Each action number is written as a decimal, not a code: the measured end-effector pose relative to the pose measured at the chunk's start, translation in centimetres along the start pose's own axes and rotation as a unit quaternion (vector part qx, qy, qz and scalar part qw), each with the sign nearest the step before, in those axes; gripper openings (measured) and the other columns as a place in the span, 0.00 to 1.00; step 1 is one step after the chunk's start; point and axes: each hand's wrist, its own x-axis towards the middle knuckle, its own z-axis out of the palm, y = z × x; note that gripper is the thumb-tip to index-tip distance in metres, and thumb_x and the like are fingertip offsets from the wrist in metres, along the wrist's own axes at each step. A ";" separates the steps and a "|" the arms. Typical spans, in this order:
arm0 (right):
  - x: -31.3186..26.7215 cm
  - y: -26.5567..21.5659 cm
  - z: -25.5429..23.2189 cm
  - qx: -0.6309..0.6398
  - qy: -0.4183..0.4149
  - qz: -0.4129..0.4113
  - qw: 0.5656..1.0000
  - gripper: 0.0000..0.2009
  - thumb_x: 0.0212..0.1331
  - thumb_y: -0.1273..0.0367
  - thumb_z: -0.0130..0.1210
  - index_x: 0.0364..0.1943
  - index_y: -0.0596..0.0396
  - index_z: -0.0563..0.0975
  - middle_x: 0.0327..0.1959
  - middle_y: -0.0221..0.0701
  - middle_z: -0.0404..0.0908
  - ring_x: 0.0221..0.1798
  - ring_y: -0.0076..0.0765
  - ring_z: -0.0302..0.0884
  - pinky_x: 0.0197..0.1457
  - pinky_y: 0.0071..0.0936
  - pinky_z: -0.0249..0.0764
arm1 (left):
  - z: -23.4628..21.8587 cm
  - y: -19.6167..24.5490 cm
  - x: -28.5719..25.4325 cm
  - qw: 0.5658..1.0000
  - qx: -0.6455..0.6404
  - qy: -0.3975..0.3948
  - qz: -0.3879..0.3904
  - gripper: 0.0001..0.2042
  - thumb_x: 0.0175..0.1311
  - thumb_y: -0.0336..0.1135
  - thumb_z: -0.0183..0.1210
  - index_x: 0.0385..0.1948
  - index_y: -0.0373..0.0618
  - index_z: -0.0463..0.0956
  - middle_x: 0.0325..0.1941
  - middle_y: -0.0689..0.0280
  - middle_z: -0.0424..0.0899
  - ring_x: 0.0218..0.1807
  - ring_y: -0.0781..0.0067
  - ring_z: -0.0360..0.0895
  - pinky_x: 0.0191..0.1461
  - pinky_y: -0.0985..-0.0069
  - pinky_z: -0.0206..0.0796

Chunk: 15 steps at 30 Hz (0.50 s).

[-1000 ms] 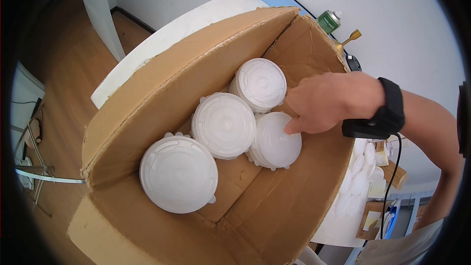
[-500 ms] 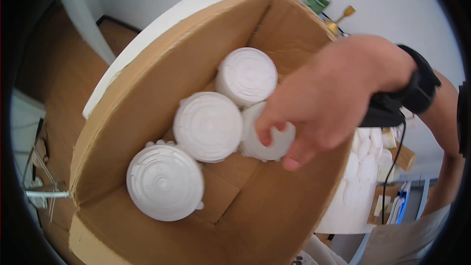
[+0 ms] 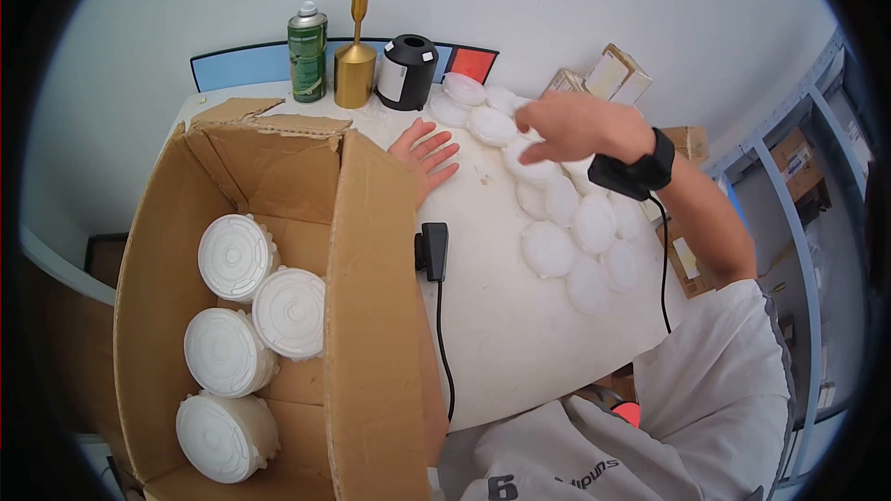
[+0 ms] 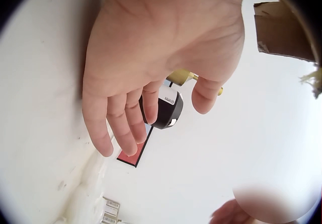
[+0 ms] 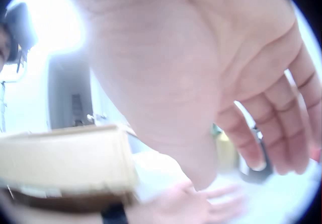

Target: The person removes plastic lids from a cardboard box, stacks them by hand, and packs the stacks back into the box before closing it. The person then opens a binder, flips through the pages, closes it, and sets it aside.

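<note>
My right hand (image 3: pixel 575 130) hovers over a spread of round white discs (image 3: pixel 548 249) on the table, its fingers loosely bent and holding nothing. In the right wrist view its palm and fingers also hold no object. Beside the carton's right wall, my left hand (image 3: pixel 424 160) lies near the tabletop with its palm turned up and fingers spread. The left wrist view shows those fingers nearly straight. Inside the cardboard box (image 3: pixel 371 315) stand several white round lidded tubs (image 3: pixel 232 258), grouped toward its left side. The box wall hides part of my left forearm.
A green spray can (image 3: pixel 307 54), a gold candlestick (image 3: pixel 355 65) and a black cylinder (image 3: pixel 406 72) stand along the table's back edge. Small cartons (image 3: pixel 613 76) sit behind the discs. A black cable (image 3: pixel 445 343) runs from each wrist camera. Metal shelving (image 3: pixel 789 223) is at the right.
My right hand has left the box and moved right, over the white discs. The head view has swung right, so the box now sits at the left and my left hand has come into view.
</note>
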 end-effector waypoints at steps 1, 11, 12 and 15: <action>-1.9 0.2 1.3 -0.023 -0.131 0.117 0.984 0.25 0.61 0.53 0.67 0.49 0.63 0.81 0.41 0.47 0.86 0.50 0.56 0.84 0.54 0.48 0.79 | 0.4 -0.2 -0.2 1.000 0.021 0.016 0.012 0.28 0.77 0.52 0.55 0.67 0.40 0.64 0.68 0.50 0.71 0.73 0.46 0.70 0.73 0.45 0.67; -6.8 6.9 18.7 0.272 0.177 0.103 0.940 0.30 0.51 0.59 0.75 0.54 0.59 0.74 0.55 0.47 0.77 0.60 0.54 0.75 0.60 0.43 0.75 | 3.0 -2.5 1.7 0.994 0.103 0.002 0.019 0.24 0.80 0.48 0.53 0.64 0.38 0.66 0.65 0.48 0.74 0.69 0.45 0.74 0.72 0.47 0.71; -6.9 6.8 18.4 0.288 0.169 0.074 0.940 0.30 0.49 0.61 0.77 0.52 0.58 0.74 0.54 0.45 0.77 0.61 0.52 0.74 0.60 0.42 0.75 | 3.2 -2.5 1.6 0.996 0.086 0.008 0.019 0.23 0.80 0.48 0.53 0.64 0.38 0.66 0.65 0.48 0.74 0.69 0.45 0.74 0.72 0.47 0.70; -6.5 7.2 17.7 0.316 0.134 0.093 0.935 0.27 0.47 0.62 0.78 0.46 0.56 0.74 0.47 0.42 0.80 0.52 0.49 0.78 0.54 0.40 0.75 | 3.3 -2.4 1.6 0.997 0.071 0.010 0.025 0.23 0.79 0.48 0.53 0.63 0.39 0.67 0.65 0.48 0.75 0.70 0.45 0.73 0.73 0.47 0.69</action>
